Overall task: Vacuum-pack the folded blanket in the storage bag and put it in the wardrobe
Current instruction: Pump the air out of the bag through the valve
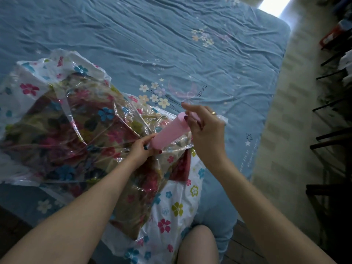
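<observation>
A clear storage bag [57,111] printed with coloured flowers lies on the bed, and the folded floral blanket [99,141] shows through it. A pink hand pump [167,132] stands tilted on the bag's near right part. My left hand [142,149] grips the pump's lower end against the bag. My right hand [202,126] holds the pump's upper handle, fingers curled round it, index finger raised. The bag's plastic is wrinkled and drawn tight over the blanket. The valve under the pump is hidden.
The blue bed sheet [190,44] stretches away beyond the bag. My bare knee [198,242] is at the bed's near edge. Right of the bed runs a pale floor strip [282,121], then dark chair frames [331,111].
</observation>
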